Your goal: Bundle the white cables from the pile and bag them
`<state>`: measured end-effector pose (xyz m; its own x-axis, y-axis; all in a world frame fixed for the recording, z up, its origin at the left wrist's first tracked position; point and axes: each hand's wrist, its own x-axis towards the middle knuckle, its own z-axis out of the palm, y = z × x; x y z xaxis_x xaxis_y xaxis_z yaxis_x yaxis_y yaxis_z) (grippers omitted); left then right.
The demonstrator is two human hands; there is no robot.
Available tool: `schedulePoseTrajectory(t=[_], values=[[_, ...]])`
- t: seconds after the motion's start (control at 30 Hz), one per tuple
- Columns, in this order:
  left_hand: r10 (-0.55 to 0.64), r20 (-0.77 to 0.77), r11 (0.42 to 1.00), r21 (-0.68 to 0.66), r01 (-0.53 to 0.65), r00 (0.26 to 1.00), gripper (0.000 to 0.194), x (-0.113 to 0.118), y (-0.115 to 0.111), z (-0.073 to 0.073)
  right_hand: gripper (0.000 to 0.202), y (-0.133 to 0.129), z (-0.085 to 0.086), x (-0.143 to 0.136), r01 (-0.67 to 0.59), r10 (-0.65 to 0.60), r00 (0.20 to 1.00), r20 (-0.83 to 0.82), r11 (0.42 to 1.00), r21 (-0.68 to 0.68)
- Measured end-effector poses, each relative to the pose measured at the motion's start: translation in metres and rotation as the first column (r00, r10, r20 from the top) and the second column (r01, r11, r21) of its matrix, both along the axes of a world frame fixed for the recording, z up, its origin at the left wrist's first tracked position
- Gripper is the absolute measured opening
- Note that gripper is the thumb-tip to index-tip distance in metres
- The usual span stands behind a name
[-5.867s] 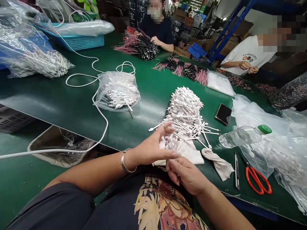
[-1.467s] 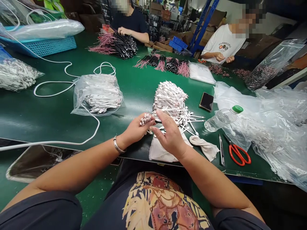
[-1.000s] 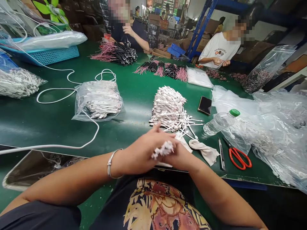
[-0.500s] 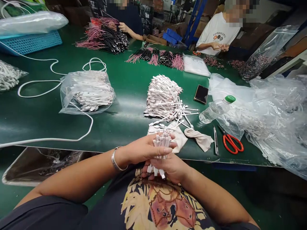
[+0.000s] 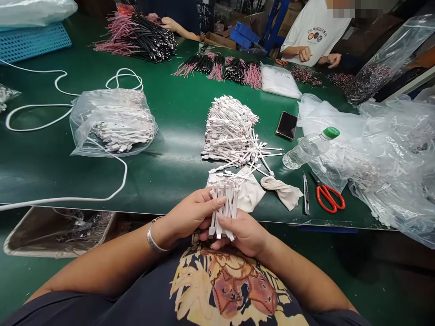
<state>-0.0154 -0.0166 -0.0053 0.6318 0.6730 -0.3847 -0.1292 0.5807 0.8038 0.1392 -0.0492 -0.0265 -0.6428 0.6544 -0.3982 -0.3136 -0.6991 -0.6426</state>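
A bundle of short white cables [image 5: 223, 206] stands between my hands, just in front of the table edge. My left hand [image 5: 195, 210] grips its left side, thumb laid across the front. From the right, my right hand [image 5: 246, 231] closes on the lower part, its thumb against the cables. Flat white connectors point down at the bottom, and thin bare wire ends show at the top. Beyond the hands lies a large pile of the same white cables [image 5: 229, 131], with a few loose ones spread at its near right. White cloth [image 5: 251, 194] lies right behind the bundle.
Right of the pile are a phone [image 5: 286, 125], a clear bottle [image 5: 306, 149], a cutter knife [image 5: 306, 194], red-handled scissors [image 5: 329, 198] and plastic bags [image 5: 384, 158]. A bagged cable bundle [image 5: 115, 120] sits left. Across the table, two people work near black-and-pink wires [image 5: 149, 38].
My left hand has slid left and its thumb has lowered, so the bundle is fanned wider and shows more. The view has shifted slightly. The far person in white has moved their hands apart.
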Motion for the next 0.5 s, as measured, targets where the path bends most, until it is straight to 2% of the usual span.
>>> schedulePoseTrajectory(t=[0.13,0.27,0.5], values=[[0.079,0.041,0.997,0.011,-0.080,0.996,0.026,0.0031,0.0033,-0.0002,0.046,0.0036,0.0023,-0.0035,0.085,-0.083,0.995,0.058,0.996,-0.023],[0.150,0.074,0.988,0.016,-0.152,0.986,0.032,0.0044,0.0051,-0.0029,0.048,0.0054,0.0029,-0.0071,0.188,-0.188,0.975,0.119,0.982,0.014],[0.179,0.040,0.983,0.038,-0.180,0.983,0.028,0.0024,0.0068,-0.0050,0.047,0.0087,0.0047,-0.0089,0.168,-0.173,0.977,0.128,0.985,0.047]])
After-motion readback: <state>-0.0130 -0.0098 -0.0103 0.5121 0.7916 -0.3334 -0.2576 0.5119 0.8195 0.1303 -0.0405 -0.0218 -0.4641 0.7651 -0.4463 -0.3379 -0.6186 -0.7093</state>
